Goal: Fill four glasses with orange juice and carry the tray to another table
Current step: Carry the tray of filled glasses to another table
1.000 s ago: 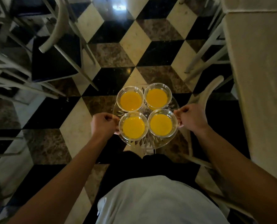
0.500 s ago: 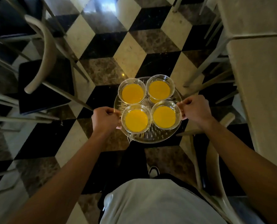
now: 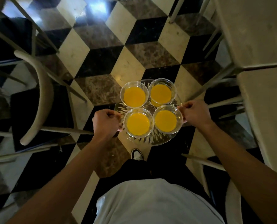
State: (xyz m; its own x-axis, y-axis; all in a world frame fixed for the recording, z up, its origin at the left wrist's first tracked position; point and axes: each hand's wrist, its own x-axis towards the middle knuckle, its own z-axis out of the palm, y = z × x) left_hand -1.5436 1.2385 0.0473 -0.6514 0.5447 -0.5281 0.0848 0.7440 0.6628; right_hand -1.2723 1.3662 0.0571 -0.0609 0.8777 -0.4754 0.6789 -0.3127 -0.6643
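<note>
Both my arms reach forward. My left hand (image 3: 105, 122) and right hand (image 3: 195, 112) curl their fingers round opposite edges of the glass tray (image 3: 157, 139), held above the chequered floor (image 3: 126, 50), bearing four glasses (image 3: 138, 124) of orange juice; a table (image 3: 264, 46) stands right.

open checkered floor (image 3: 134, 50) runs ahead between the chair (image 3: 42, 97) on the left and the table (image 3: 260, 46) with its legs on the right.
</note>
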